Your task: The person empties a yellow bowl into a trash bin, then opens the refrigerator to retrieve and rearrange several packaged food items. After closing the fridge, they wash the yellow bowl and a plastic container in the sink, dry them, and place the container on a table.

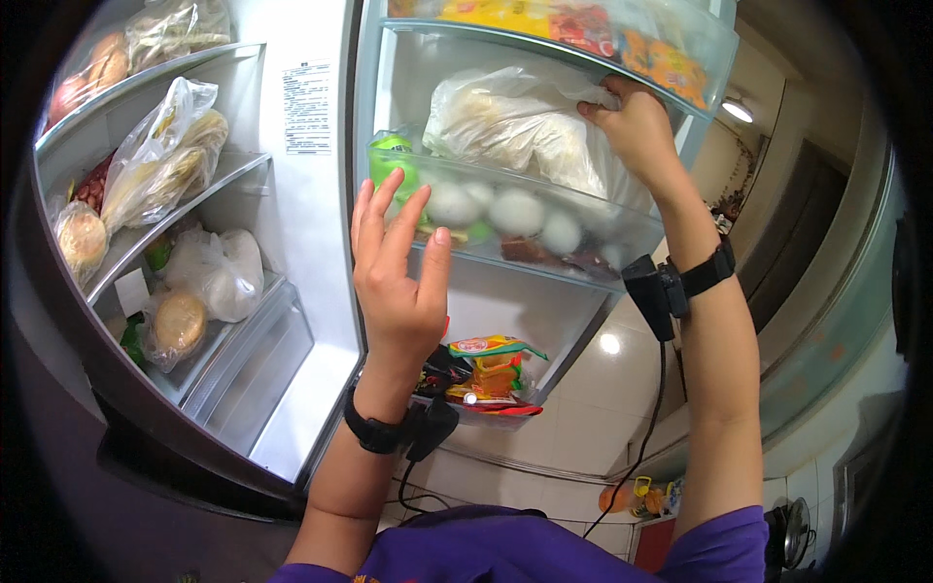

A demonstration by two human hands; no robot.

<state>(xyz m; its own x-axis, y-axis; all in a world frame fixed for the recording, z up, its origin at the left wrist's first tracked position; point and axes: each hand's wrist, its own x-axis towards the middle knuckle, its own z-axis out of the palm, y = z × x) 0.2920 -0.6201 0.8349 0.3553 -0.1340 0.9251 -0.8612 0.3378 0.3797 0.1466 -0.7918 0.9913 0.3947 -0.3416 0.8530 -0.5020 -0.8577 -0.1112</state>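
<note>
An open refrigerator fills the head view, its door swung out on the right. My right hand [634,124] pinches the upper right corner of a white plastic bag [525,131] with pale contents, which rests in the middle door bin [539,171]. White eggs [516,213] and a green packet [393,164] are in the same bin. My left hand [397,270] is raised in front of the bin's left end with its fingers spread, holding nothing. Both wrists wear black straps with cabled devices.
Left, the fridge shelves [182,200] hold bagged food over a clear drawer [248,364]. Packets fill the upper door bin [718,73] and lower door bin [474,415]. A black cable [651,430] hangs from the right wrist. Bottles [641,498] stand at lower right.
</note>
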